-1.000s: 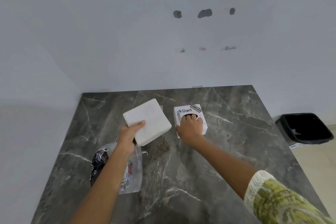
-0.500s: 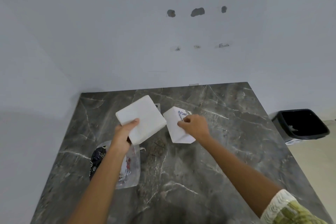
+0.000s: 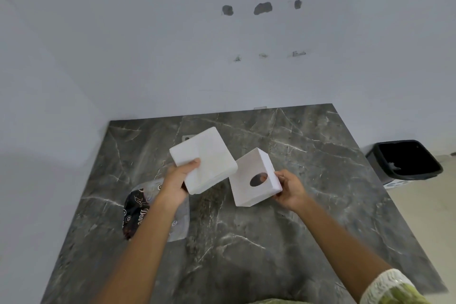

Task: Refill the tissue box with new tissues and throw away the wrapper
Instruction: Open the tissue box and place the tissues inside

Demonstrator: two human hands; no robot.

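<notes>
My left hand (image 3: pixel 175 183) grips a white square stack of tissues (image 3: pixel 207 158) and holds it above the dark marble table (image 3: pixel 271 242). Right beside it, my right hand (image 3: pixel 291 190) holds the white cube tissue box (image 3: pixel 249 180) lifted and tilted, so that I look into its open underside and see the oval opening on the far face. The stack and the box almost touch at one corner. A clear plastic wrapper (image 3: pixel 153 207) with black print lies flat on the table under my left forearm.
A black waste bin (image 3: pixel 407 160) stands on the floor off the table's right edge. White walls close the table in at the back and on the left. A small pale object (image 3: pixel 185 138) lies on the table behind the stack.
My right hand has lifted the tissue box off the table and turned it over, from printed top up to open underside facing me. The tissue stack stayed raised in my left hand.
</notes>
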